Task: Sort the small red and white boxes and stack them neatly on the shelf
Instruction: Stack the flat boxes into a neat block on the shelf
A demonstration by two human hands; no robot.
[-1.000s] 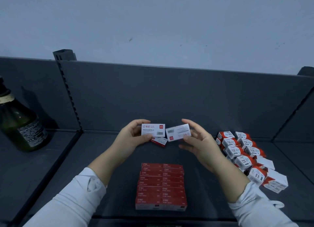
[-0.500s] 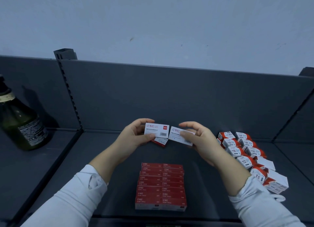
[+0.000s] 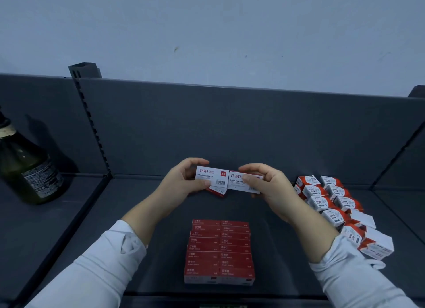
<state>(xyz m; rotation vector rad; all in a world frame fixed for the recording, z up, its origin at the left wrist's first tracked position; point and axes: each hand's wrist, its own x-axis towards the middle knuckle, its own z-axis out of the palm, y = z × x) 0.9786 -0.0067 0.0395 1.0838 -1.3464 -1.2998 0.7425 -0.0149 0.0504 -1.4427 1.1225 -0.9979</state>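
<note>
Below a pale wall (image 3: 207, 31), a dark shelf (image 3: 165, 261) holds one bottle (image 3: 25, 165), one stack (image 3: 219, 252) showing sixteen red boxes, about eleven clip boxes (image 3: 322, 203). Above the shelf, left hand (image 3: 181, 185) pinches a white box (image 3: 211, 178), right hand (image 3: 271, 192) a second box (image 3: 236, 181), ends touching.

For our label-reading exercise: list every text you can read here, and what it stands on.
"订书钉": flat white-faced cardboard box in left hand; also second box in right hand.
"订书钉": stacked flat red boxes.
"PAPER CLIPS": small red-and-white cube boxes.
Label of dark green glass bottle: blurred.
</note>
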